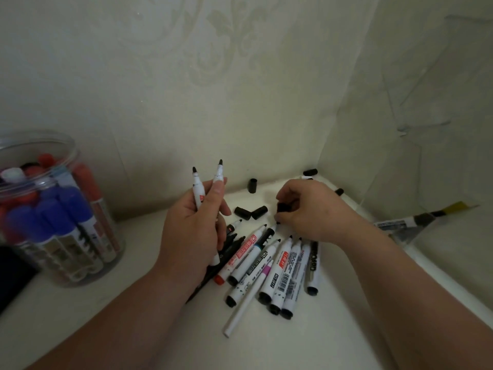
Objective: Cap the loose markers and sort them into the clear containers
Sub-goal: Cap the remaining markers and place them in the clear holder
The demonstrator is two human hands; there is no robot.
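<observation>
Mid-frame, my left hand (192,231) grips two uncapped white markers (198,194), tips up. My right hand (313,209), fingers curled, pinches a small black plastic cap (283,207) beside the loose marker pile (266,265).

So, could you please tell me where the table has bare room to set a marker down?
Bare table lies between the jar and the left hand, and again in front of the marker pile, between the forearms. Crowded: the pile itself and the back corner, strewn with caps, where the right hand works.
</observation>
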